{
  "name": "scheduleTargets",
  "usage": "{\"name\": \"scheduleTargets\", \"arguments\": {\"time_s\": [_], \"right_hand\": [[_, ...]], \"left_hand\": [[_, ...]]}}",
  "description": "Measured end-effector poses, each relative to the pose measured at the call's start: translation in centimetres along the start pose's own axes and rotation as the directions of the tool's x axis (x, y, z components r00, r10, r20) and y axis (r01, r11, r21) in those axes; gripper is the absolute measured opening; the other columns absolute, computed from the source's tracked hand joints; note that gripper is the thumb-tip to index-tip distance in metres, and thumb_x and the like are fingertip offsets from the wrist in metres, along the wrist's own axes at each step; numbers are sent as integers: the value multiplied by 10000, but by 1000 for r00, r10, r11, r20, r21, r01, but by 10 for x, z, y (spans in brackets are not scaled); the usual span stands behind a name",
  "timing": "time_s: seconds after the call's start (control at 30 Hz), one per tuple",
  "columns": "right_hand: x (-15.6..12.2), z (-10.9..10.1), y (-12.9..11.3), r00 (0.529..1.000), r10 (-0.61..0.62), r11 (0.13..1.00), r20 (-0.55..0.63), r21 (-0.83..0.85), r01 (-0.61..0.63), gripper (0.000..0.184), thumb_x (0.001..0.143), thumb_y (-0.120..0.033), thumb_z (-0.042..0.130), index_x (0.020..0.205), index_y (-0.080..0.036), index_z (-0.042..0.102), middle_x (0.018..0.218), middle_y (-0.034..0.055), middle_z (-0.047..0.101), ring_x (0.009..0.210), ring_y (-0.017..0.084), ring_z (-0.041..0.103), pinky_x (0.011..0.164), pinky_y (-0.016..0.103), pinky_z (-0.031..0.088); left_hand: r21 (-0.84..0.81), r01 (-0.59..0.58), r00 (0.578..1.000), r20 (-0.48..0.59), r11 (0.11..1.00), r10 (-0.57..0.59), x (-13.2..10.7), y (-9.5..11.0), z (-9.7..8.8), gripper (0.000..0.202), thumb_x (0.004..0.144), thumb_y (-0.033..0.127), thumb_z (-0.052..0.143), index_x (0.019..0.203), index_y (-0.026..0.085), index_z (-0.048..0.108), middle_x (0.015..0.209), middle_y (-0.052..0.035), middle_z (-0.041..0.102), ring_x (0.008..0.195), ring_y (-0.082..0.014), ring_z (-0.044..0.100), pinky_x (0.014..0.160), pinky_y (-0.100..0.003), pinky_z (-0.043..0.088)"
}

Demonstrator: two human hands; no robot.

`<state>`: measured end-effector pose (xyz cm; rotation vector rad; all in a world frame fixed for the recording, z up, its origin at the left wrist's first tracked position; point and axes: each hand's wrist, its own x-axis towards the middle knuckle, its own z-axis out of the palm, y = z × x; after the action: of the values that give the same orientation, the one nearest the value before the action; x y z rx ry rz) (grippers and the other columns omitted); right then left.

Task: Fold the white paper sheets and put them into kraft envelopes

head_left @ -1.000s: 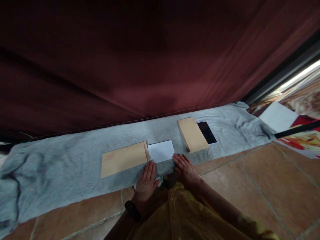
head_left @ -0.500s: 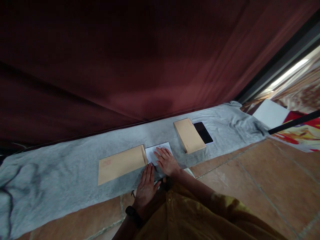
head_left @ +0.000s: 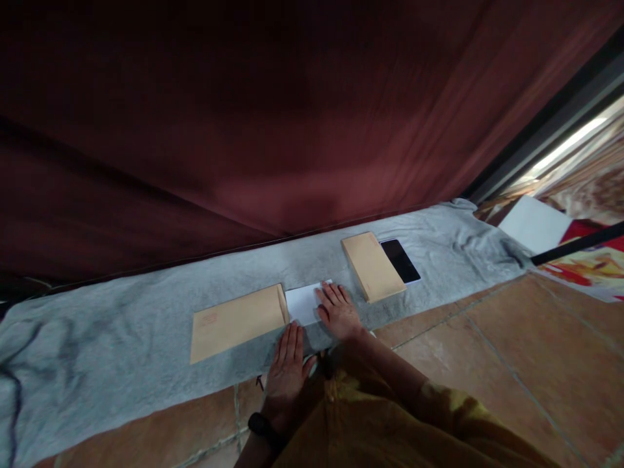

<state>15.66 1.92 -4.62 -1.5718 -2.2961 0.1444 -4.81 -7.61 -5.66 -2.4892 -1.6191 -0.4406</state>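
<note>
A white sheet of paper (head_left: 302, 304), perhaps folded, lies flat on the grey cloth. My right hand (head_left: 340, 313) rests on its right end with the fingers outstretched and covers that part. At the paper's near left corner, my left hand (head_left: 288, 361) lies flat with fingers stretched forward and the thumb apart, grasping nothing. Left of the paper is a tan envelope (head_left: 236, 325) with faint red print; its right end gapes slightly beside the paper's left edge. Farther right lies a stack of tan envelopes (head_left: 374, 266), partly over a dark-screened phone (head_left: 400, 261).
The grey cloth (head_left: 121, 331) covers a long, narrow surface. Behind it hangs a dark red curtain (head_left: 292, 130). Brown floor tiles (head_left: 511, 344) lie in front. At the right are a black bar (head_left: 580, 244), a white sheet (head_left: 535, 224) and a colourful printed sheet (head_left: 592, 263).
My right hand has slid to the right along the paper, uncovering more of its middle. My left hand has stayed nearly in place. The view has shifted slightly.
</note>
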Motion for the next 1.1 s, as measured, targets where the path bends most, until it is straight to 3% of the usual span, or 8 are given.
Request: {"name": "scheduleTargets", "arguments": {"time_s": [0.2,0.37,0.47,0.57,0.7,0.87,1.0,1.1], "right_hand": [[-10,-2,16,995,80,997,-61,-13,-81,558,1016,-369,472,1544,-201,402,1588,123,404,1462,307,365,1195,529,271],[-10,-2,26,987,134,989,-85,67,-129,591,1028,-362,406,1572,-144,325,1524,160,479,1396,304,434,1133,496,365],[-6,1,30,964,236,967,-122,124,-221,555,1019,-355,411,1535,-151,392,1384,180,578,1234,329,537,1027,495,451],[-7,4,32,938,286,948,-197,204,-246,542,1005,-330,423,1524,-175,407,1283,179,608,1129,337,561,993,517,465],[-18,4,26,936,237,954,-261,246,-172,567,1011,-311,406,1559,-184,336,1406,186,532,1250,347,504,1036,555,434],[-29,-2,4,991,-16,991,-136,131,34,529,1014,-284,403,1530,-167,404,1572,140,415,1448,319,353,1149,543,358],[-34,-8,-10,987,-157,985,-21,66,158,484,1025,-298,423,1496,-199,475,1586,85,418,1469,278,353,1205,515,310],[-44,-9,-13,970,-242,969,31,60,240,497,1028,-321,450,1504,-177,464,1566,84,448,1452,245,392,1228,469,299]], "left_hand": [[-6,0,999,36,1000,1,-2,0,-4,817,989,459,451,1614,125,43,1574,-191,420,1416,-318,459,1100,-462,453],[-61,12,1000,24,998,-11,8,-4,-29,774,992,393,469,1619,181,67,1591,-163,404,1449,-302,416,1131,-480,431],[-86,83,997,-2,993,-83,22,-26,-44,731,990,330,473,1617,226,112,1633,-145,329,1509,-309,305,1200,-543,325],[-87,173,984,-16,981,-175,35,-58,-49,797,965,432,517,1616,216,112,1668,-179,215,1527,-365,235,1182,-613,310],[-50,191,980,-47,980,-193,41,-81,-48,829,953,506,516,1612,186,129,1677,-209,147,1535,-401,181,1162,-636,324],[-70,-14,999,38,997,17,35,-41,-40,763,977,392,494,1612,184,127,1656,-151,266,1534,-306,239,1201,-513,348],[-100,-98,989,98,990,107,27,0,-20,774,970,424,500,1609,168,145,1640,-147,304,1512,-286,299,1198,-484,367],[-106,-95,985,132,990,108,21,14,-10,793,966,448,504,1605,139,149,1623,-155,340,1501,-270,328,1196,-461,377]]}}
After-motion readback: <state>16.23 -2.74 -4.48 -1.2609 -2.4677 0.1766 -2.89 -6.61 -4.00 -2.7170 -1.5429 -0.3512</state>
